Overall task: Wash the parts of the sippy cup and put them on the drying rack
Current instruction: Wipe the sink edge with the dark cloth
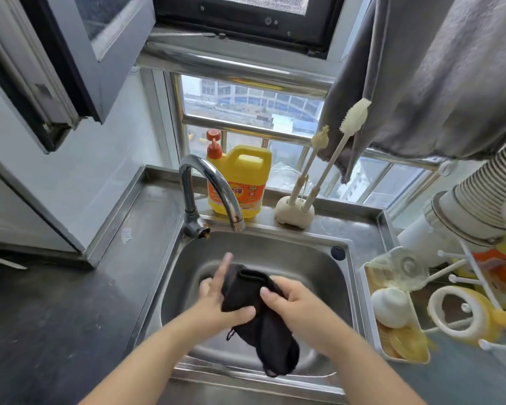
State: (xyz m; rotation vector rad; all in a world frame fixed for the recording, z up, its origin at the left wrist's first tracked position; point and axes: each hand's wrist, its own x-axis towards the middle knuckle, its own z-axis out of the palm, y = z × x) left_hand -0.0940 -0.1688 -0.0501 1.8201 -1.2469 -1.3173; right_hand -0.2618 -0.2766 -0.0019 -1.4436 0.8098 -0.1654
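From the head view, a black cloth (254, 311) is held over the sink (327, 276), gripped by the left hand (216, 299) and right hand (292, 305); washed cup parts (392, 305) lie rightward in the drying rack (365, 302), nearer the right hand.

Steel sink (275, 244) set in a steel counter (146, 217), basin bare at the rim; a dark round plug (338, 253) sits on its back right corner. Chrome faucet (208, 188) arches over the basin from the back left. Behind it on the ledge, a yellow detergent jug (240, 176) with an orange pump cap. Just right of the jug, a cream holder (295, 213) carries two long-handled bottle brushes (338, 159), both leaning right. Grey cloth (421, 83) hangs at upper right over the barred window (246, 103). Ribbed white duct hose (476, 194) runs along the right edge.
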